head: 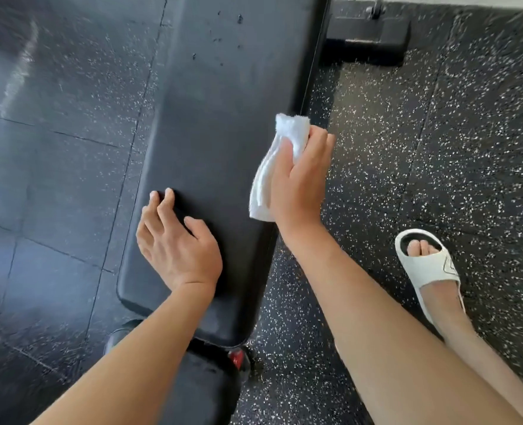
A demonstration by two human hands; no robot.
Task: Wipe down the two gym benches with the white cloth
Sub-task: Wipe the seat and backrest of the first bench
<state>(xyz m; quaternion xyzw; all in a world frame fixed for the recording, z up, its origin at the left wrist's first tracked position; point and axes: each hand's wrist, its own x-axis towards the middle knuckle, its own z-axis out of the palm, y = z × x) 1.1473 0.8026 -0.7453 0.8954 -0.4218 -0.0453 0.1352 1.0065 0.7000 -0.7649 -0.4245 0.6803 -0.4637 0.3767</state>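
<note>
A black padded gym bench [220,118] runs from the bottom centre up to the top of the view. My right hand [300,179] grips a folded white cloth [272,170] at the bench's right edge, about halfway along the pad. My left hand [174,240] rests on the near left part of the pad, fingers spread and relaxed. The far part of the pad carries several small dark specks. Only one bench is in view.
Black rubber floor [438,148] with white flecks surrounds the bench. The bench's black foot bar [367,38] lies at the top right. My right foot in a white slide sandal [429,265] stands right of the bench. A red knob [235,358] sits under the near end.
</note>
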